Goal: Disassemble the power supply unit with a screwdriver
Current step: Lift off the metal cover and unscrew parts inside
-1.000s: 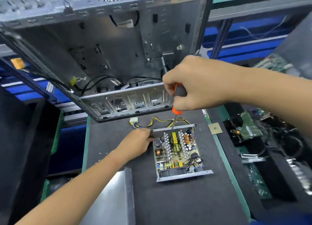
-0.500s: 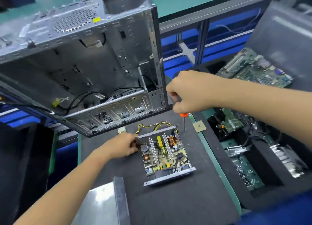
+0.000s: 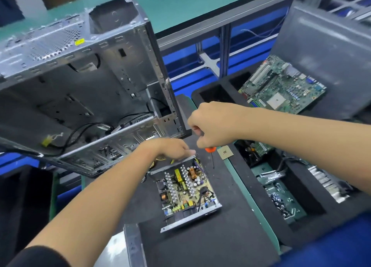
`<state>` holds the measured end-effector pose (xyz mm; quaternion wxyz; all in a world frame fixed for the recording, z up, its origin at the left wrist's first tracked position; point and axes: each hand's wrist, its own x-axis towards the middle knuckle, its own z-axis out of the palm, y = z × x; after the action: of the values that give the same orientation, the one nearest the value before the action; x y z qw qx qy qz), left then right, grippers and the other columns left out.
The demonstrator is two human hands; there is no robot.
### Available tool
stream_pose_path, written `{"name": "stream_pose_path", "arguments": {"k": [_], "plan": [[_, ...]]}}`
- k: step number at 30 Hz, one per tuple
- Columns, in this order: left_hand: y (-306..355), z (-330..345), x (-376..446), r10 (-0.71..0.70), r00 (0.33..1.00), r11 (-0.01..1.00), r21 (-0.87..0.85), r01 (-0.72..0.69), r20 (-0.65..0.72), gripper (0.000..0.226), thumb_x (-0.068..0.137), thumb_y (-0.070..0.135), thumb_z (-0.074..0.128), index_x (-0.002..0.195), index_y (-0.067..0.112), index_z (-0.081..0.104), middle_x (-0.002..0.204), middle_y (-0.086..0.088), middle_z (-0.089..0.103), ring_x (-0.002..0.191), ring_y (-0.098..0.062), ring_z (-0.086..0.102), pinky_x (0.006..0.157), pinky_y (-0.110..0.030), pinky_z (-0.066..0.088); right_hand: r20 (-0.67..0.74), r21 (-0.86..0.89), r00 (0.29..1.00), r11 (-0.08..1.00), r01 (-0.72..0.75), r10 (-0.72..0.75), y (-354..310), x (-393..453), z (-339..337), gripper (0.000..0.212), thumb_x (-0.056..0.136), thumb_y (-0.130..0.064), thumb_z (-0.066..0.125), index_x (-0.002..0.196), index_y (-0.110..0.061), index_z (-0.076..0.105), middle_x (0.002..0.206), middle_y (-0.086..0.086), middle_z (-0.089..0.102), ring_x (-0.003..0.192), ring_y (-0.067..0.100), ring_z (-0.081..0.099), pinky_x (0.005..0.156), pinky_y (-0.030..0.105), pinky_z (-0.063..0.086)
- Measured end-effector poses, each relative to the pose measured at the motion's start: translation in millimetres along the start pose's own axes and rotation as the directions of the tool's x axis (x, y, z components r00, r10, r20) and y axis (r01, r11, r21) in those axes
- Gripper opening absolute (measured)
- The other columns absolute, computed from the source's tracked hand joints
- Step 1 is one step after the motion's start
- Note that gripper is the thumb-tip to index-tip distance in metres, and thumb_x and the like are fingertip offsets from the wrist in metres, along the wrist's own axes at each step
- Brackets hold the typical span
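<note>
We are pinching the power supply unit, lying on the black mat, by its stiff far rim with our left hand; our right hand is fisting the screwdriver beside it. The board probably needs edge handling.

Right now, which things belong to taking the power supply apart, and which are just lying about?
In the job:
open metal power supply unit with exposed circuit board
orange-handled screwdriver
left hand
right hand

Lying about:
empty silver computer case
green motherboard
small square processor chip
</note>
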<state>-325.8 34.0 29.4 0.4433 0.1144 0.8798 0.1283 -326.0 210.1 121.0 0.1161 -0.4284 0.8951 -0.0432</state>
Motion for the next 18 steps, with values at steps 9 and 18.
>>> {"name": "stream_pose_path", "arguments": {"k": [9,18], "plan": [[34.1,-4.3,25.3,0.036,0.998,0.99,0.141,-0.029,-0.042,0.036,0.084,0.033,0.067,0.083,-0.003,0.061,0.082,-0.016,0.06,0.074,-0.022,0.05,0.074,-0.038,0.047,0.098,0.016,0.994,0.998,-0.057,0.055,15.6,-8.8,11.7,0.021,0.076,-0.026,0.065,0.069,-0.014,0.05,0.071,0.005,0.059,0.055,0.022,0.05,0.046,0.025,0.033],[62.4,17.0,0.9,0.288,0.912,0.756,0.654,-0.029,-0.292,0.005,0.084,0.017,0.055,0.086,0.012,0.054,0.083,-0.002,0.057,0.076,-0.025,0.047,0.072,-0.031,0.023,0.117,0.0,0.985,0.992,-0.124,0.124,24.0,-0.3,15.0,0.019,0.077,-0.025,0.064,0.071,-0.012,0.051,0.075,0.008,0.063,0.057,0.024,0.051,0.049,0.027,0.038]]}}
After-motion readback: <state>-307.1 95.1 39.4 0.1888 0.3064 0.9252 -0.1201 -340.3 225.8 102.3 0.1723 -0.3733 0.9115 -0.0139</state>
